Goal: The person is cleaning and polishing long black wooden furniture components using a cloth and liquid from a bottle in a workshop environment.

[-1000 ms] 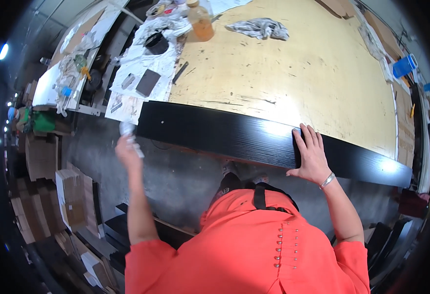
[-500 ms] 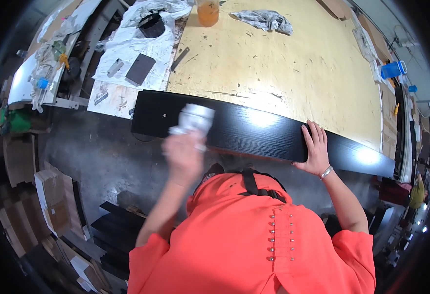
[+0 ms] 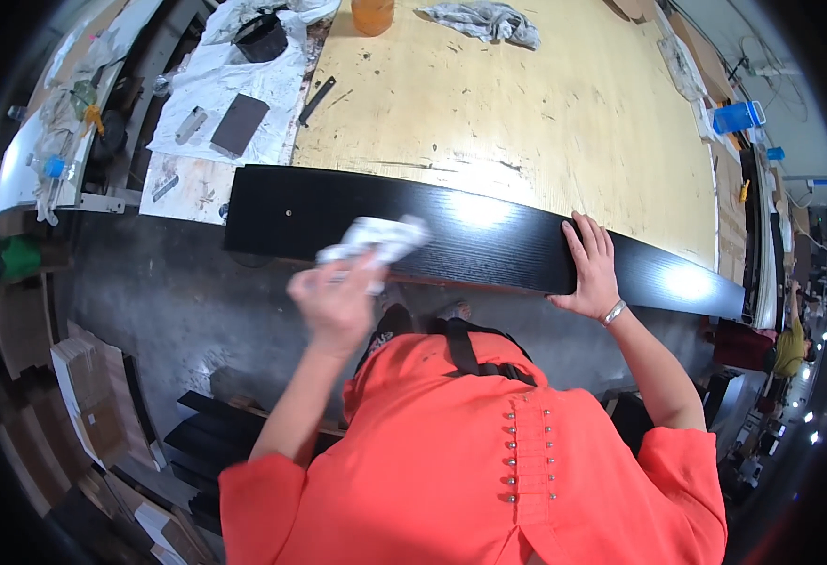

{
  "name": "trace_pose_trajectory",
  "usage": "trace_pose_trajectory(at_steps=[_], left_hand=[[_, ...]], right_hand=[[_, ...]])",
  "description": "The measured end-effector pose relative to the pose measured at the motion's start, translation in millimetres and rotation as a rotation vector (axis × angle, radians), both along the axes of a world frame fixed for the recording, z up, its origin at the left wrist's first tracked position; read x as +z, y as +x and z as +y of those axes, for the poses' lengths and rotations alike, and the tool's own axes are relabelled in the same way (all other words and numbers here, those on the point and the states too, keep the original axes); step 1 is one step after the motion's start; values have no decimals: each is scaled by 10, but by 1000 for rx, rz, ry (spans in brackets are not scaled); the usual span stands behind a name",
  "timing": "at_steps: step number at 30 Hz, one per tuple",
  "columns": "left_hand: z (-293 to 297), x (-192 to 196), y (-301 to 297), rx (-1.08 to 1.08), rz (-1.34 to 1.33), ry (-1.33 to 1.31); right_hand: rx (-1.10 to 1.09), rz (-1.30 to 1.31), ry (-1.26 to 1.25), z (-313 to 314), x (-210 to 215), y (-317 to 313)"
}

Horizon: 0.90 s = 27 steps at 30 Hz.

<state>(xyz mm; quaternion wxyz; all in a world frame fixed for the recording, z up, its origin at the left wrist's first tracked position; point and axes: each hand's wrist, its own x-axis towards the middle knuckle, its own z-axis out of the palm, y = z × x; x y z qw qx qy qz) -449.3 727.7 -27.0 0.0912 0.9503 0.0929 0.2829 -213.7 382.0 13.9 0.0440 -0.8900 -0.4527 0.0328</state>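
A long black wood-grain board point(image 3: 498, 240) lies along the near edge of the worktable. My left hand point(image 3: 336, 299) is closed on a white cloth point(image 3: 383, 237), slightly blurred, which lies over the near side of the board toward its left end. Farther right, my right hand point(image 3: 590, 270) rests on the board with its fingers stretched across the top face and the thumb at the near edge. A small pale round spot shows near the board's left end.
The pale worktable point(image 3: 526, 122) carries a crumpled grey rag point(image 3: 484, 23), an orange container point(image 3: 373, 16) and a dark flat bar point(image 3: 317, 102). On white sheeting at left are a black pot point(image 3: 260, 38) and a dark flat block point(image 3: 240, 124). Stacked boards point(image 3: 93, 395) stand on the floor at left.
My left hand has shifted slightly relative to the board, and the cloth has turned from upright to stretched toward the right. The whole view has shifted a little; my right hand keeps its place.
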Motion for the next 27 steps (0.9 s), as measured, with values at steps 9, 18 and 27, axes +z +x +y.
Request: trace_pose_trajectory(at_steps=[9, 18, 27], left_hand=[[1487, 576, -18, 493, -287, -255], [83, 597, 921, -250, -9, -268], [1910, 11, -527, 605, 0, -886]], right_hand=[[-7, 2, 2, 1, 25, -22], [-20, 28, 26, 65, 43, -37], [-34, 39, 48, 8, 80, 0]])
